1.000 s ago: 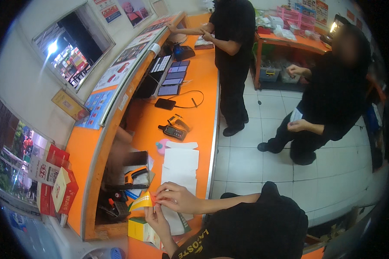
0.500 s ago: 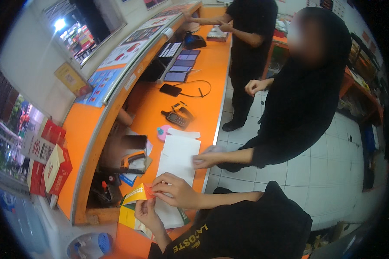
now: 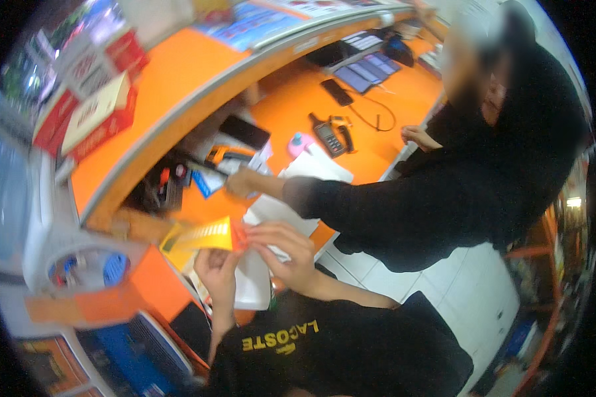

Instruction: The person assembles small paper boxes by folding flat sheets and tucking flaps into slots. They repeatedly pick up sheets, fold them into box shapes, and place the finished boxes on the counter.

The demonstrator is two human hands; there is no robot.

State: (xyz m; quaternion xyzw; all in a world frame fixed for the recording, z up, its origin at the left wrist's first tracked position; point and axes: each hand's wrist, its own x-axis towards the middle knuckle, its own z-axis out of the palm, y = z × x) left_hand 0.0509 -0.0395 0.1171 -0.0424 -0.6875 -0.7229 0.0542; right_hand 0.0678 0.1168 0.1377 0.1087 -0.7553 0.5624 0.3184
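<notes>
Head view takes in a long orange tabletop (image 3: 291, 112) curving away under a raised orange ledge, with white floor tiles to the right. A co-worker in a black sleeve (image 3: 377, 205) leans across from the right, a hand (image 3: 242, 182) reaching to the clutter under the ledge. White paper sheets (image 3: 311, 172) lie spread on the tabletop beneath that arm. Red and white cartons (image 3: 93, 109) sit stacked on the ledge at left.

Nearer, the person's own hands meet just above the tabletop's near edge. The left hand (image 3: 215, 271) grips a yellow card (image 3: 202, 237) from below, fingers closed around its lower edge. The right hand (image 3: 285, 248) pinches the card's right end, where a small orange tab (image 3: 240, 235) shows, fingers narrow and closed on it. The card is held in the air, tilted, over a white sheet.

Handling this well likely means keeping the left grip steady while the right works the tab, and staying clear of the co-worker's arm just beyond.

Farther off lie a handheld terminal (image 3: 326, 137), a dark phone (image 3: 338, 92) and a small pink bottle (image 3: 297, 142).
</notes>
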